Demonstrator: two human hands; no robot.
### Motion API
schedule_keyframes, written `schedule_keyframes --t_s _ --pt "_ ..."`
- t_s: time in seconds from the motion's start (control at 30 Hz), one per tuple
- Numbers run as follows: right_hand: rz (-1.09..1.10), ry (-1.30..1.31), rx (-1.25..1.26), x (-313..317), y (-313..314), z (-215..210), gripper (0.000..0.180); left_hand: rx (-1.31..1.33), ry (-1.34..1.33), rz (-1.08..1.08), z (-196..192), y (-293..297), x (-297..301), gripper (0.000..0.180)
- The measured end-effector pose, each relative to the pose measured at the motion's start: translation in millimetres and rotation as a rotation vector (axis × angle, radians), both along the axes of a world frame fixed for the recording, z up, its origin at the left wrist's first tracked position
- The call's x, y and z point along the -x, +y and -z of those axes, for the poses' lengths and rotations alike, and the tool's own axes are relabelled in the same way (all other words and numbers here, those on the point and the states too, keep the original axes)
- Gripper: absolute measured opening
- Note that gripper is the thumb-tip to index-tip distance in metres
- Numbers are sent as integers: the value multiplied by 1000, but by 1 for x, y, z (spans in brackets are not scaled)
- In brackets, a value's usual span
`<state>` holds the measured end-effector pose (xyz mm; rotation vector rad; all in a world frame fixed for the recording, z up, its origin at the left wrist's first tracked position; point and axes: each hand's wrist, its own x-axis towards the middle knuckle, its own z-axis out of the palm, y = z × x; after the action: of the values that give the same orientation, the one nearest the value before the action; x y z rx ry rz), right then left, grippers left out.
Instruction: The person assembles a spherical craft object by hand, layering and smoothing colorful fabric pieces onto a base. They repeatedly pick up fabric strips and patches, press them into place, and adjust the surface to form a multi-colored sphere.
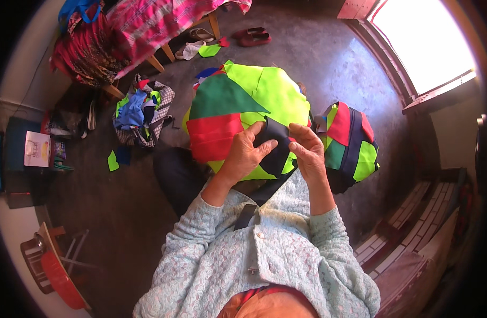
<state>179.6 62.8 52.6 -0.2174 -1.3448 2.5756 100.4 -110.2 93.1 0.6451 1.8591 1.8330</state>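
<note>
My left hand and my right hand both pinch a dark navy fabric strip held between them at chest height. The strip trails down over my light blue cardigan. Right behind the hands lies a round patchwork piece of bright green, dark green and red cloth, spread over my lap. Thumbs and fingers of both hands press on the strip's upper end.
A second patchwork bag sits to the right. A heap of cloth scraps lies on the dark floor to the left. A bed with pink cloth, sandals, a red stool and a bright window surround me.
</note>
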Motion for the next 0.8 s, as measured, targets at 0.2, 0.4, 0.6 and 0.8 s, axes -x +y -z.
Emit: schedule_keyframes --t_s 0.2,0.4,0.6,0.8 --pt "-26 80 -342 4 -14 -6 58 23 68 25 -3 -2 -3 27" --pt "4 73 -527 3 -15 -1 55 -22 95 130 -1 -4 -6 41" --pt "58 26 -530 3 -19 5 54 -49 -60 230 -2 -5 -6 47" --pt "-5 45 -436 1 -20 15 47 -94 -79 239 -1 -6 -7 43"
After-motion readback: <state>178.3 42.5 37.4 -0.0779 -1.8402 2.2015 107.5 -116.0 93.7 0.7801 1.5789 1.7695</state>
